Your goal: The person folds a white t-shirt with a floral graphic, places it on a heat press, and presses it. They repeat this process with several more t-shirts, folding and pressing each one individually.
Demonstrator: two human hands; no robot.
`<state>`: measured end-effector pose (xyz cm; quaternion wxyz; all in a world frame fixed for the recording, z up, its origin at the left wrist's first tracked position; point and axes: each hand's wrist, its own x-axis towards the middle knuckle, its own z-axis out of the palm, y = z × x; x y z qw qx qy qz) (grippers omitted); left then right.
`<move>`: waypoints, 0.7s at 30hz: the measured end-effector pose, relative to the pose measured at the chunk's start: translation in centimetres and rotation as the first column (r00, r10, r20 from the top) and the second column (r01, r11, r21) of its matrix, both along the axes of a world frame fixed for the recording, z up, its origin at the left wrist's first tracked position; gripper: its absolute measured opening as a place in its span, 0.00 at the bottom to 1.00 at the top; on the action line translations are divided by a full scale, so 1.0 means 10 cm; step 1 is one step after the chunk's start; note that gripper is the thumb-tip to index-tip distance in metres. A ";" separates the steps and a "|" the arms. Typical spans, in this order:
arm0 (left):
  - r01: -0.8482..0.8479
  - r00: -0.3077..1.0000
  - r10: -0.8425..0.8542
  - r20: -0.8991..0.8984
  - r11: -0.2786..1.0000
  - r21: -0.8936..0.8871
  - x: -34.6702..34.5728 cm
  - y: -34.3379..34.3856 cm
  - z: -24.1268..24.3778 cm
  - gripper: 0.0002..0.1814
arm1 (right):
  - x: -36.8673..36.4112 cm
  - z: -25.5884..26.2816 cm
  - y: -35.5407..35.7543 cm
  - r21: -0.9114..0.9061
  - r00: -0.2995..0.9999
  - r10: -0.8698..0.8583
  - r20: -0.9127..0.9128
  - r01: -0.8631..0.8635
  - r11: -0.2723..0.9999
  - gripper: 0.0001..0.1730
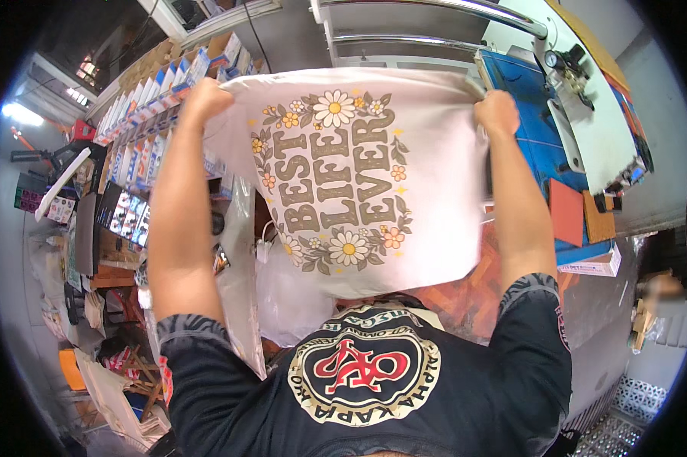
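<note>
A pale cloth (440,171) hangs spread out in front of me, printed with large brown lettering inside a ring of daisies, small orange flowers and leaves. The print lies sideways to me. My left hand (210,103) is closed in a fist on its far left corner. On the far right corner, my right hand (497,113) grips the cloth in the same way. The far edge runs stretched between both fists, while the near part hangs loose and slightly creased. Whatever lies directly behind the cloth is hidden.
At right stands a blue-topped table (526,131) beside a white machine with a pressure gauge (551,58). A red pad (566,211) rests on that table. Left are shelved cardboard boxes (149,108) and a lit monitor (125,214). A clear plastic bag (292,303) sits below the cloth.
</note>
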<state>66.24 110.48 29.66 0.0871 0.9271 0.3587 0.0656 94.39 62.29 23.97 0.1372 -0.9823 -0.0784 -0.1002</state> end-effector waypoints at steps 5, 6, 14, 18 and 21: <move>-0.137 0.990 0.140 0.010 0.984 -0.116 0.62 0.06 -1.34 0.17 | 0.38 -0.89 0.43 0.492 0.843 -0.185 -0.505 0.457 0.741 0.13; -0.186 0.978 0.189 0.085 0.982 -0.042 0.68 0.04 -1.46 0.19 | 0.47 -0.98 0.49 0.574 0.757 -0.131 -0.641 0.585 0.573 0.12; -0.236 0.937 0.238 0.254 0.971 -0.038 1.24 -0.11 -1.32 0.15 | 0.98 -1.08 0.68 0.557 0.892 -0.262 -0.369 0.438 0.706 0.14; -0.206 0.932 0.194 0.307 0.979 0.007 1.43 -0.13 -1.41 0.20 | 1.14 -1.05 0.76 0.449 0.900 -0.332 -0.283 0.430 0.783 0.22; -0.192 0.924 0.149 0.353 0.977 0.089 1.54 -0.16 -1.58 0.27 | 1.08 -1.11 0.85 0.554 0.992 -0.115 -0.045 0.121 0.824 0.31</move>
